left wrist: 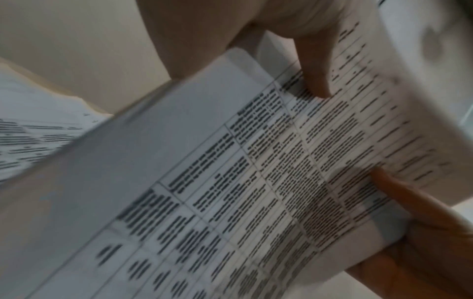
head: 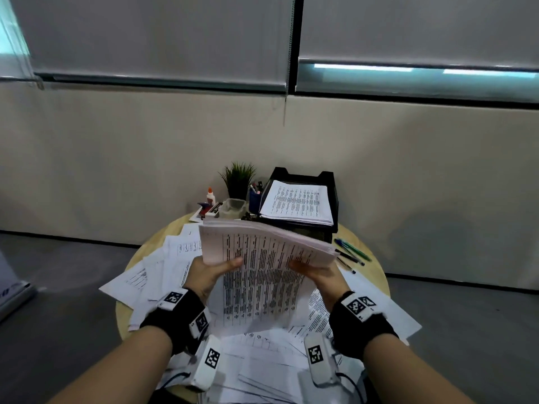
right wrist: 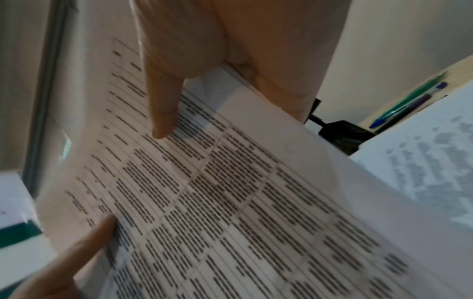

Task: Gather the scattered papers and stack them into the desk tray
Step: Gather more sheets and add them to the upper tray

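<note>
Papers were the job, and I went from the biggest thing down. I saw a round wooden tabletop (head: 370,258), and loose papers (head: 145,275) lay all over its near and left parts, some hanging past the edge.

At the far edge sat the black desk tray (head: 329,182). It already had a neat pile of sheets (head: 297,205) in it. Beside the tray, on its left side, stood a little green plant (head: 238,179), a blue cup of pens (head: 255,199) and a glue bottle (head: 210,196). Some pens (head: 351,252) lay at the right edge.

I held a thick bundle of papers (head: 262,269) up above the middle of the tabletop. My left hand (head: 208,272) pinched its left side, thumb on top. My right hand (head: 316,272) pinched its right side the same way. In the wrist views I could see a thumb pressing on the print from each side.

The tray lay straight ahead of my hands and a bit to the right, so my right hand was nearer to it. The bundle's long side pointed from me toward the far edge, and the sheets in the tray lay almost the same way. I think the next move needs a push forward and only a small turn.
</note>
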Available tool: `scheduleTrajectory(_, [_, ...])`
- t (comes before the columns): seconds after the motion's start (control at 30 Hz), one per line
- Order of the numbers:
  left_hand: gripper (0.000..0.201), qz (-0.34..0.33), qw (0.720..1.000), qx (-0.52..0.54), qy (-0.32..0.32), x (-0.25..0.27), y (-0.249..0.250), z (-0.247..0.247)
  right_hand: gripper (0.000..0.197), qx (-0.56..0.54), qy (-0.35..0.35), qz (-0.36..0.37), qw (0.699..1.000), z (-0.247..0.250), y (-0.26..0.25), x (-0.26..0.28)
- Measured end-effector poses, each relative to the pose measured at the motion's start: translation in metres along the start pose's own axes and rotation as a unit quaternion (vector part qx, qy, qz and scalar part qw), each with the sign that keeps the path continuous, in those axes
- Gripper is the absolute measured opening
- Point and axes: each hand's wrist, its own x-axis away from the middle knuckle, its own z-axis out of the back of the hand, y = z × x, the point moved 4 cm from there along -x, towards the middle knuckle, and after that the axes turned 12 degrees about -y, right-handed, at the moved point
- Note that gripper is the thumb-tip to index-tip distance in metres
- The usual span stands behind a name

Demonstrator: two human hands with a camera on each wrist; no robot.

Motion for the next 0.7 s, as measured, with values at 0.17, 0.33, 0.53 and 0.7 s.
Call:
scheduleTrajectory(0.17, [0.074, -0.047, 0.999, -0.012, -0.010, 0.003, 0.022, -0.005, 0.032, 0.023, 0.009, 0.026, 0.999, 0.003, -0.018, -0.009])
scheduleTrajectory(0.33, [0.086, 0.018, 0.999, -0.038, -0.028, 0.015, -0.008, -0.002, 0.038, 0.082, -0.027, -0.065, 0.994, 0.004, 0.016, 0.003])
scheduleTrajectory(0.53, [0.049, -0.012, 0.999, -0.010, 0.037, 0.010, 0.008, -0.012, 0.020, 0.059, 0.062, 0.000, 0.996, -0.005, -0.008, 0.002])
scheduleTrajectory(0.7, [0.032, -0.009, 0.999, -0.016, 0.044, 0.014, 0.004, -0.015, 0.021, 0.040, 0.072, -0.007, 0.997, -0.005, -0.010, 0.006])
